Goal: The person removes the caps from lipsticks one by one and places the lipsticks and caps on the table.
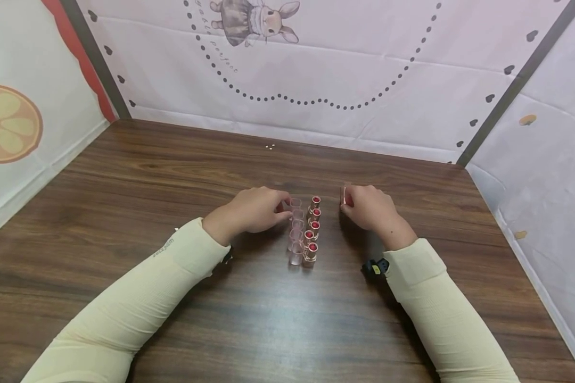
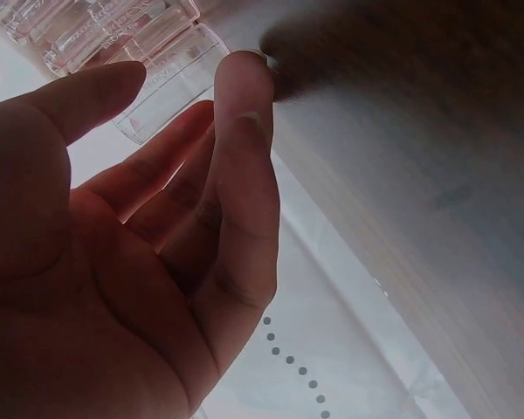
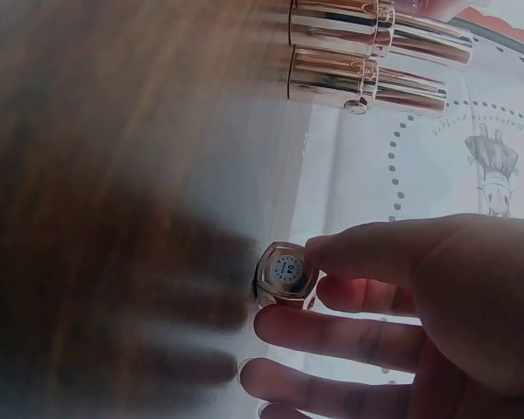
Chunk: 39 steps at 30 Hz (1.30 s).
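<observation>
Two matching rows stand on the table: clear pinkish caps [image 1: 296, 234] on the left and rose-gold lipsticks [image 1: 313, 248] with red tops on the right. Beside the far end of the cap row is my left hand [image 1: 263, 209]. Its thumb and bent fingers are parted around the farthest clear cap [image 2: 179, 83], which shows in the gap between them. My right hand [image 1: 371, 206], right of the lipsticks, pinches a rose-gold lipstick [image 3: 286, 269] between thumb and fingers. That lipstick's base, with a round "04" label, faces the right wrist camera.
The rows stand close together on a dark wood table [image 1: 211, 319]. Small white bits [image 1: 270, 147] lie near its back edge. Printed white cloth [image 1: 316, 69] hangs behind the table and along both sides. Black wrist cameras show under the sleeve cuffs.
</observation>
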Each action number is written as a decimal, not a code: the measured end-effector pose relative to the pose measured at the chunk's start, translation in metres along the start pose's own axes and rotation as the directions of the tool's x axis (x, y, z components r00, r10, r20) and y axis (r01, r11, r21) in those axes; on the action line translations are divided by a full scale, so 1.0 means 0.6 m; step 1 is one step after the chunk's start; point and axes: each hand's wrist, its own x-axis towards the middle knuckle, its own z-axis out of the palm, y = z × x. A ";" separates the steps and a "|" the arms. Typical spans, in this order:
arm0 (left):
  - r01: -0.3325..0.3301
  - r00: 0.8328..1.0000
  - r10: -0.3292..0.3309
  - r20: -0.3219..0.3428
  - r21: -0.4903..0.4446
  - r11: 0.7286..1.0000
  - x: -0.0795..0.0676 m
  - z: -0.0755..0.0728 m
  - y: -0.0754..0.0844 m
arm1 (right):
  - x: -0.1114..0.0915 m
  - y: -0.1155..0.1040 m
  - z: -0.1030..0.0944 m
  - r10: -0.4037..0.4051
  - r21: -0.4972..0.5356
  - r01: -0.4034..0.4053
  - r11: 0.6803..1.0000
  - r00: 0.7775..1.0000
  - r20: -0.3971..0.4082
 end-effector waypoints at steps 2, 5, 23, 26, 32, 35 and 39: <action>0.002 1.000 -0.002 0.000 -0.002 1.000 0.000 0.000 0.000 | 0.000 0.000 0.000 0.001 0.004 -0.001 1.000 1.000 -0.005; 0.004 1.000 -0.004 -0.002 -0.003 1.000 0.000 0.000 -0.001 | 0.001 0.001 0.001 0.000 0.004 0.000 1.000 1.000 -0.015; 0.007 1.000 -0.007 -0.001 0.005 1.000 0.000 0.000 0.001 | -0.001 0.000 0.002 -0.001 0.047 0.002 0.999 1.000 -0.006; 0.007 1.000 -0.007 -0.001 0.006 1.000 0.001 0.001 0.001 | 0.000 0.002 0.005 -0.015 0.057 0.016 0.998 1.000 -0.018; 0.007 1.000 -0.007 0.001 0.004 1.000 0.000 0.001 0.001 | 0.005 0.003 0.009 -0.064 0.107 0.071 0.992 0.996 -0.070; 0.007 1.000 -0.007 0.009 0.001 1.000 -0.001 0.002 0.000 | 0.006 0.002 0.010 -0.062 0.137 0.075 0.988 0.994 -0.092; 0.008 1.000 -0.008 0.006 -0.004 1.000 0.000 0.003 0.000 | 0.006 0.002 0.009 -0.037 0.197 0.062 0.978 0.991 -0.130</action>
